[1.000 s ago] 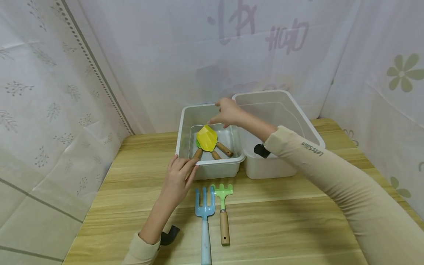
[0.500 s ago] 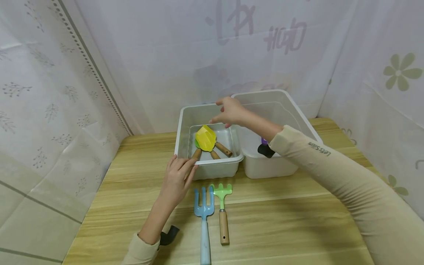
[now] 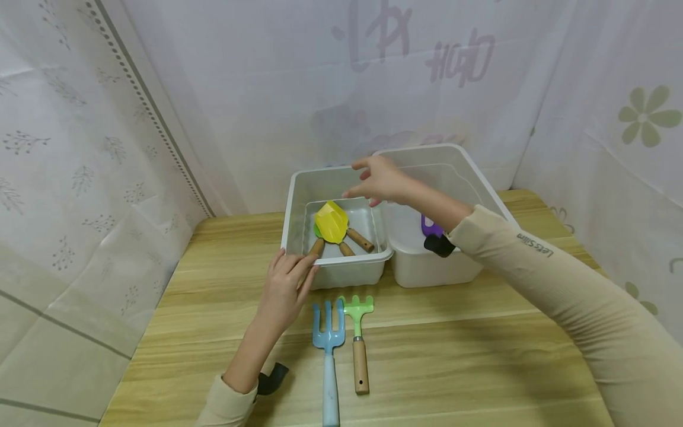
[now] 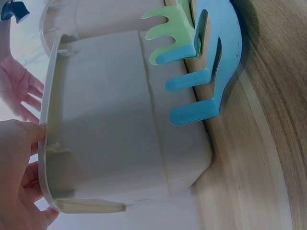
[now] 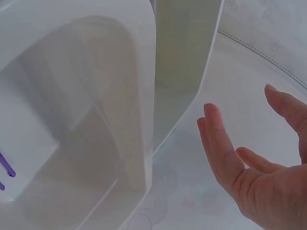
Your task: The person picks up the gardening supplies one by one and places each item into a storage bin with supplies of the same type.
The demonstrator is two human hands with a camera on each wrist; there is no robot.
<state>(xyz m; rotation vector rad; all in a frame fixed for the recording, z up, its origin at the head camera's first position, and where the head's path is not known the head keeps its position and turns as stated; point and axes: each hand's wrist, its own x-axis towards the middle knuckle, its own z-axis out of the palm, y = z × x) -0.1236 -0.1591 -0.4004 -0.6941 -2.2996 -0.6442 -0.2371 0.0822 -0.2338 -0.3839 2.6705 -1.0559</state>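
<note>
My left hand (image 3: pixel 284 287) grips the front-left rim of the left white plastic bin (image 3: pixel 349 274), its fingertips over the edge. Inside that bin, a yellow hand trowel (image 3: pixel 332 223) lies over a green tool (image 3: pixel 317 230), which is mostly covered. Several wooden handles show there. My right hand (image 3: pixel 381 179) hovers above the bin's back-right side, fingers spread and holding nothing. On the table in front lie a light-blue garden fork (image 3: pixel 329 338) and a small green rake (image 3: pixel 360 314) with a wooden handle.
A second white bin (image 3: pixel 437 270) stands against the first on its right. It contains a purple object (image 3: pixel 428 226), partly hidden by the right wrist. The wooden table (image 3: pixel 224 249) ends at a white curtain (image 3: pixel 251 107) behind the bins; patterned curtains flank both sides.
My right hand has shifted slightly right, and its sleeve has drawn back, showing more of the purple object. My left hand stays on the rim. The tools have not moved.
</note>
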